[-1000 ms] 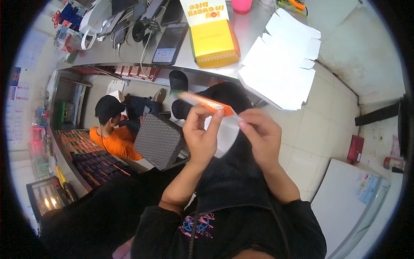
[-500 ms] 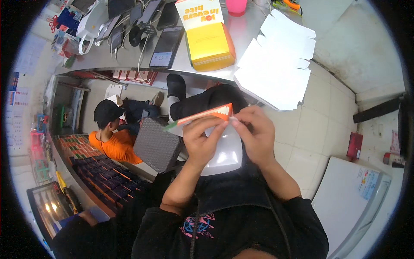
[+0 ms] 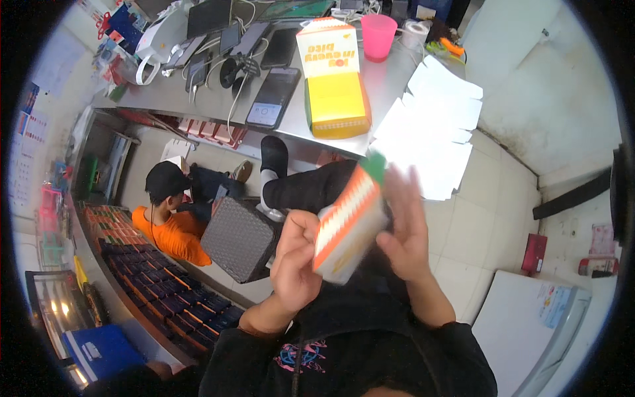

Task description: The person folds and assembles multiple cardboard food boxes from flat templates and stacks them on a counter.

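Note:
In front of my lap I hold a small, partly folded paperboard food box [image 3: 347, 215], tilted, with an orange and white patterned side, a green end and a pale face. My left hand [image 3: 294, 264] is closed on its lower left end. Beside its upper right edge, my right hand [image 3: 410, 235] has its fingers stretched out and blurred; I cannot tell whether it touches the box. Beyond, on the metal table [image 3: 218, 109], stands a yellow and orange box [image 3: 337, 99] with its printed lid raised. A stack of white cardboard blanks [image 3: 430, 126] lies at the table's right end.
Phones [image 3: 273, 96] with tangled cables and a pink cup [image 3: 378, 40] occupy the table. At left, a person in an orange shirt [image 3: 172, 231] sits low beside a dark woven stool [image 3: 241, 238]. Several rows of dark packets [image 3: 165, 284] fill the left shelf. A white fridge [image 3: 522, 331] stands right.
The box has swung from nearly level to steeply tilted, green end up. My right hand has left its pinch at the corner and spread out. The view has shifted slightly.

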`<state>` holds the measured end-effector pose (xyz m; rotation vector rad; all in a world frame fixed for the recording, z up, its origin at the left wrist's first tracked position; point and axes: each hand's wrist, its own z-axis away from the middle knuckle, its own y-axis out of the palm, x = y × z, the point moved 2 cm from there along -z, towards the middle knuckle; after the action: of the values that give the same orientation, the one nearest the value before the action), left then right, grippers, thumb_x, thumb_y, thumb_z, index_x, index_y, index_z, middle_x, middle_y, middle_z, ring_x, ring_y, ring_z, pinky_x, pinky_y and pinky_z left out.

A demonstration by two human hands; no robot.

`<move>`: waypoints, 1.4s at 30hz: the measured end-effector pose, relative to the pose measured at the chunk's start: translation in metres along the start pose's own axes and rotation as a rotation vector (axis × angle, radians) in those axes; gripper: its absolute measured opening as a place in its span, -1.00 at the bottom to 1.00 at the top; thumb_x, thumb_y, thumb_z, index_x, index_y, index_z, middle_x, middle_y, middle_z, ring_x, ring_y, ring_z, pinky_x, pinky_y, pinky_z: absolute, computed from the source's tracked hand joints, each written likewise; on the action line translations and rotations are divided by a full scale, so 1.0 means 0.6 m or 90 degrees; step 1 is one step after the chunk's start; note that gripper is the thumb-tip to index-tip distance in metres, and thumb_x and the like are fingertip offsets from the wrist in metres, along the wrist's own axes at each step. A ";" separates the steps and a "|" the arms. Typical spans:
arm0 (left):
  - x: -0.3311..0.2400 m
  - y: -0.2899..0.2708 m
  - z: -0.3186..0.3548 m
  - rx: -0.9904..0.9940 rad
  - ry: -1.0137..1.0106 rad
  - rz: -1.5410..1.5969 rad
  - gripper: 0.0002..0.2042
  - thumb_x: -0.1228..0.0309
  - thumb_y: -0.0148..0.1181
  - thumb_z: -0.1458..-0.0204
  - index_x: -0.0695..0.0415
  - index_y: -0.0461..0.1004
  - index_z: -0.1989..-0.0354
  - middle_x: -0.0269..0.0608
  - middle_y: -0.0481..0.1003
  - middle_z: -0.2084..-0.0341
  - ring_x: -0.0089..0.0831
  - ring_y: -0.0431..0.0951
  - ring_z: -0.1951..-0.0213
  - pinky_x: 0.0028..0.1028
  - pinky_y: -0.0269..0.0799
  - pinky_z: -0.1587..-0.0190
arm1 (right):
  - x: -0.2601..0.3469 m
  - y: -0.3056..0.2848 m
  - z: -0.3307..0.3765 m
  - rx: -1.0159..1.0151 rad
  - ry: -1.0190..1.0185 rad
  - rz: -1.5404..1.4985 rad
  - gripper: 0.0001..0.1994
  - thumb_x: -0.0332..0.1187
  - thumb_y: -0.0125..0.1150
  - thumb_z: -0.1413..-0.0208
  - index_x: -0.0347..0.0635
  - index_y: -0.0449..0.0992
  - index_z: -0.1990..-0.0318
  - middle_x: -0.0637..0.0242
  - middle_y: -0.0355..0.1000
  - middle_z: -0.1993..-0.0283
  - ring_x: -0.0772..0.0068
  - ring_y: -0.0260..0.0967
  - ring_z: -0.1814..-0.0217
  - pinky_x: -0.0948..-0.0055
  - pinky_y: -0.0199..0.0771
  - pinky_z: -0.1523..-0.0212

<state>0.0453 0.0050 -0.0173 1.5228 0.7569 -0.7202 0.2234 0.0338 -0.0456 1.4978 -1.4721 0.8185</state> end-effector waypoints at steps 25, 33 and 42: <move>-0.041 0.008 -0.046 0.174 0.411 -0.699 -0.71 0.55 0.27 -0.01 0.31 0.56 0.05 -0.02 0.56 0.30 -0.16 0.57 0.32 -0.29 0.49 0.20 | 0.049 -0.032 0.015 0.466 0.230 0.146 -0.71 -0.26 0.22 -0.27 -0.36 0.55 0.07 0.01 0.54 0.23 0.08 0.50 0.31 0.27 0.45 0.22; -0.017 0.035 -0.025 0.150 0.381 -0.833 -0.78 0.58 0.27 0.10 0.20 0.56 0.22 -0.13 0.39 0.39 -0.17 0.46 0.39 -0.24 0.41 0.33 | 0.050 -0.036 0.042 0.009 0.115 0.053 -0.84 -0.51 0.29 -0.14 -0.34 0.56 0.13 0.14 0.54 0.15 0.26 0.46 0.07 0.33 0.42 0.03; -0.052 0.059 -0.022 0.413 0.505 -0.778 -0.88 0.41 0.25 0.14 0.15 0.54 0.42 -0.18 0.37 0.54 -0.24 0.40 0.54 -0.30 0.27 0.48 | 0.075 -0.053 0.037 0.295 0.421 -0.248 -0.87 -0.53 0.24 -0.20 -0.37 0.57 0.12 0.19 0.57 0.12 0.41 0.51 0.06 0.41 0.49 -0.02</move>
<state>0.0554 0.0144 0.0299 1.8470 2.3264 -1.3335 0.2562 -0.0073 -0.0185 1.5537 -0.5024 1.3005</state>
